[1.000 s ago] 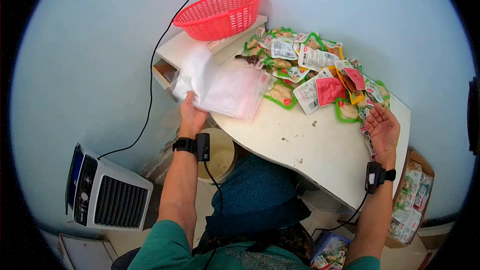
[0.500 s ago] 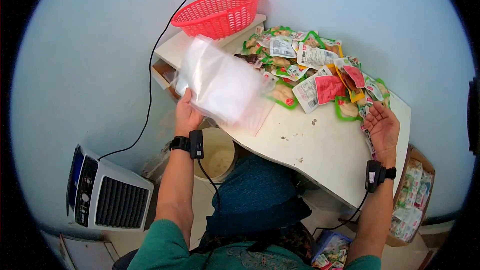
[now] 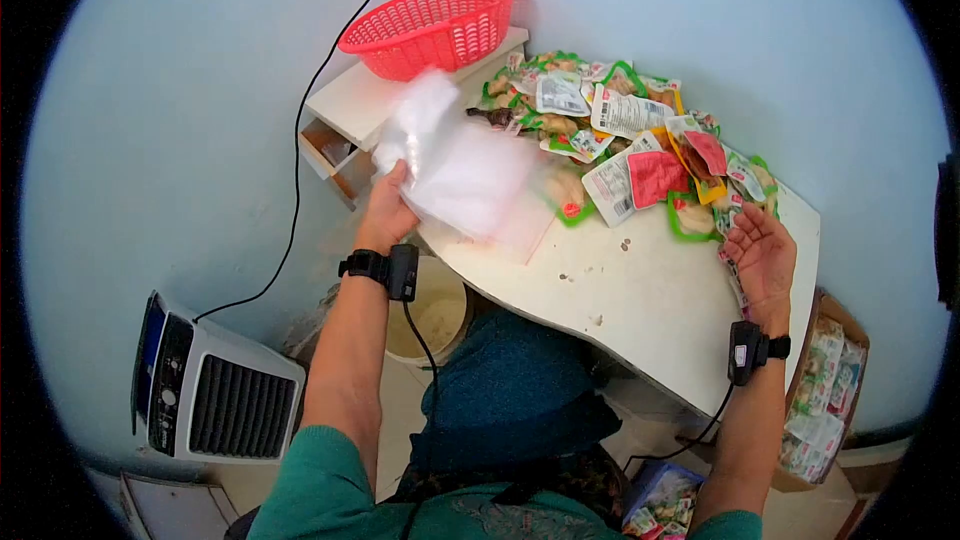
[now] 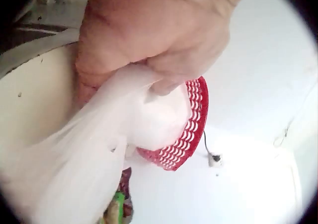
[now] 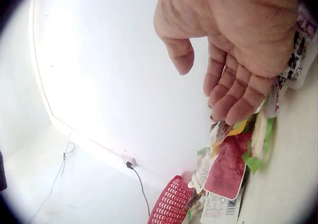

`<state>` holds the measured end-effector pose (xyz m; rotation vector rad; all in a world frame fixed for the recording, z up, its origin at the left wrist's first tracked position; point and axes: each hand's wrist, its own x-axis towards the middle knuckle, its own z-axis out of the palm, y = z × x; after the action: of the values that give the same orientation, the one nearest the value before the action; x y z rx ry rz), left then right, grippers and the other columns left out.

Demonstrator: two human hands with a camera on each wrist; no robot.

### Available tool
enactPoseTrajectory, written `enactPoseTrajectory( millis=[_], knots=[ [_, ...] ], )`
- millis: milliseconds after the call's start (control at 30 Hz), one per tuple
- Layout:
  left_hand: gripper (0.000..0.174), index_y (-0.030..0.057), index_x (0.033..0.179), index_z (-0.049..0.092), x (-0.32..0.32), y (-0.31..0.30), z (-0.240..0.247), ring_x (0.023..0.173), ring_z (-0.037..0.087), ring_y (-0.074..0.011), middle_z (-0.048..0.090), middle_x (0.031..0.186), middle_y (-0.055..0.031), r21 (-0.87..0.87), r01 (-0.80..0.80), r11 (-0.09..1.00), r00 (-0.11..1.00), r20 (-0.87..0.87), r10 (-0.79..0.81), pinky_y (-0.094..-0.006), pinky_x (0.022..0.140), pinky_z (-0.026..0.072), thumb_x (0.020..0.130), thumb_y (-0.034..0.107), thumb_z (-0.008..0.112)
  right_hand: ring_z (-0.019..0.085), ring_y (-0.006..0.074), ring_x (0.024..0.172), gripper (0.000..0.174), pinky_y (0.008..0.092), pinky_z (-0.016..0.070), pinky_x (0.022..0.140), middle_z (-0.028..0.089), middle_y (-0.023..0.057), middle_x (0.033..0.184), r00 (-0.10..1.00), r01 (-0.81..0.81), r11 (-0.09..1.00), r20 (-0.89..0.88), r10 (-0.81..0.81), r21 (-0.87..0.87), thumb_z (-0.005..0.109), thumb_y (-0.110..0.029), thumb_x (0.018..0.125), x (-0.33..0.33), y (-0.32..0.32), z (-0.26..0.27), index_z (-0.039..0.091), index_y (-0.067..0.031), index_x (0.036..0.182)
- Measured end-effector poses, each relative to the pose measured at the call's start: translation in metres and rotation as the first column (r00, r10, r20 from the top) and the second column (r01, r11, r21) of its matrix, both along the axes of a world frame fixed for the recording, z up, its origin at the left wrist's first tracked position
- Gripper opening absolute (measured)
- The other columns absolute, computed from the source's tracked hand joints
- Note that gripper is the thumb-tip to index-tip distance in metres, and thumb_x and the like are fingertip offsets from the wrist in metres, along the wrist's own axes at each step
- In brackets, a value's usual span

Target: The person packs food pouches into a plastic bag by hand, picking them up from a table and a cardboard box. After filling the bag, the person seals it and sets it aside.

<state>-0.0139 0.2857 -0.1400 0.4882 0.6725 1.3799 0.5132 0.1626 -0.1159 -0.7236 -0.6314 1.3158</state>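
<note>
Plastic bags, filmy, translucent, hands bare, left pinching them, right loosely relaxed

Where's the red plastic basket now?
In the head view, the red oval plastic basket sits near the top, left of centre, on a raised white shelf beyond the translucent plastic in the left hand.

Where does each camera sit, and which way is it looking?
Head: on the head, facing forward and down at the table; both arms, left grip, right grip and lap show.
Left wrist: on that wrist, facing the plastic; the left grip, holding it, shows.
Right wrist: on that wrist, facing packets and wall; the right grip shows.
Both wrist views share the red basket.
</note>
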Motion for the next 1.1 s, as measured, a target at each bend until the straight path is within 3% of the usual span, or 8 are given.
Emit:
enactPoseTrajectory(
  millis=[200, 300, 400, 500, 600, 700, 800, 1100],
  knots=[
    [0.041, -0.0041, 0.131, 0.044, 0.003, 0.019, -0.002, 0.114, 0.056, -0.0352, 0.056, 0.125, -0.019, -0.053, -0.229, 0.972, 0.92, -0.338, 0.198, -0.0554, 0.093, 0.0496, 0.1, 0.022, 0.049, 0.068, 0.0236, 0.078, 0.034, 0.0364, 0.0568, 0.068, 0.07, 0.0129, 0.092, 1.0, 0.009, 1.0, 0.007, -0.009, -0.021, 0.05, -0.024, 0.097, 0.002, 0.0, -0.001, 0.063, 0.0027, 0.114],
    [0.045, -0.0054, 0.131, 0.041, -0.007, 0.028, -0.017, 0.11, 0.058, -0.0351, 0.055, 0.123, -0.0184, -0.029, -0.307, 0.951, 0.918, -0.273, 0.287, -0.0566, 0.086, 0.0525, 0.095, 0.015, 0.058, 0.068, 0.0232, 0.078, 0.035, 0.0363, 0.0569, 0.068, 0.07, 0.0126, 0.092, 1.0, 0.01, 1.0, 0.0, -0.01, -0.017, 0.05, -0.024, 0.097, 0.0, 0.0, -0.001, 0.062, 0.0028, 0.115],
    [0.06, -0.0065, 0.137, 0.033, 0.01, 0.007, -0.008, 0.117, 0.053, -0.0352, 0.05, 0.13, -0.0193, 0.112, -0.398, 0.911, 0.862, -0.294, 0.412, -0.0524, 0.094, 0.0483, 0.089, 0.01, 0.065, 0.068, 0.0226, 0.077, 0.036, 0.0361, 0.057, 0.068, 0.07, 0.0124, 0.092, 1.0, 0.001, 1.0, 0.014, 0.0, -0.008, 0.05, -0.025, 0.097, -0.003, -0.002, 0.002, 0.062, 0.003, 0.117],
    [0.079, -0.007, 0.145, 0.02, 0.047, -0.026, 0.03, 0.126, 0.045, -0.0371, 0.044, 0.136, -0.0235, 0.289, -0.674, 0.68, 0.338, -0.698, 0.632, -0.0465, 0.104, 0.0403, 0.085, 0.007, 0.069, 0.068, 0.0225, 0.076, 0.037, 0.036, 0.0572, 0.068, 0.07, 0.0123, 0.092, 1.0, -0.011, 1.0, 0.02, 0.011, -0.004, 0.049, -0.025, 0.097, -0.004, -0.002, 0.004, 0.061, 0.0031, 0.118],
    [0.077, -0.0022, 0.147, 0.026, 0.031, -0.032, 0.019, 0.133, 0.036, -0.0399, 0.04, 0.141, -0.0264, 0.753, -0.501, 0.426, -0.234, -0.592, 0.771, -0.0425, 0.11, 0.0319, 0.085, 0.011, 0.069, 0.069, 0.0226, 0.075, 0.037, 0.0362, 0.0572, 0.067, 0.07, 0.0123, 0.092, 1.0, -0.011, 1.0, 0.021, 0.011, 0.01, 0.049, -0.025, 0.097, -0.005, -0.003, 0.004, 0.061, 0.003, 0.118],
    [0.064, 0.007, 0.145, 0.039, 0.04, -0.043, 0.023, 0.137, 0.032, -0.0424, 0.035, 0.147, -0.0261, 0.756, 0.004, 0.655, -0.471, -0.576, 0.668, -0.0491, 0.111, 0.0293, 0.089, 0.023, 0.065, 0.069, 0.0227, 0.075, 0.035, 0.0363, 0.0571, 0.067, 0.07, 0.0125, 0.091, 0.999, 0.007, 1.0, 0.034, -0.008, 0.004, 0.05, -0.024, 0.097, -0.007, -0.003, 0.003, 0.062, 0.0025, 0.116],
    [0.051, 0.016, 0.14, 0.049, 0.048, -0.023, 0.012, 0.141, 0.025, -0.0429, 0.03, 0.153, -0.0215, 0.525, 0.142, 0.839, -0.379, -0.754, 0.536, -0.0579, 0.112, 0.024, 0.094, 0.036, 0.055, 0.069, 0.0229, 0.075, 0.033, 0.0363, 0.0567, 0.066, 0.07, 0.0128, 0.091, 1.0, 0.014, 1.0, 0.028, -0.013, -0.012, 0.051, -0.024, 0.096, -0.006, -0.001, 0.0, 0.063, 0.0021, 0.113],
    [0.066, 0.0207, 0.144, 0.043, 0.037, 0.025, -0.007, 0.143, 0.018, -0.0473, 0.027, 0.155, -0.0195, 0.253, 0.125, 0.959, -0.551, -0.787, 0.279, -0.0712, 0.108, 0.0168, 0.089, 0.055, 0.054, 0.068, 0.0236, 0.074, 0.032, 0.0369, 0.0556, 0.065, 0.071, 0.0131, 0.093, 1.0, -0.007, 1.0, 0.0, 0.007, -0.023, 0.051, -0.023, 0.096, -0.003, 0.0, -0.002, 0.063, 0.0017, 0.113]
  ],
)
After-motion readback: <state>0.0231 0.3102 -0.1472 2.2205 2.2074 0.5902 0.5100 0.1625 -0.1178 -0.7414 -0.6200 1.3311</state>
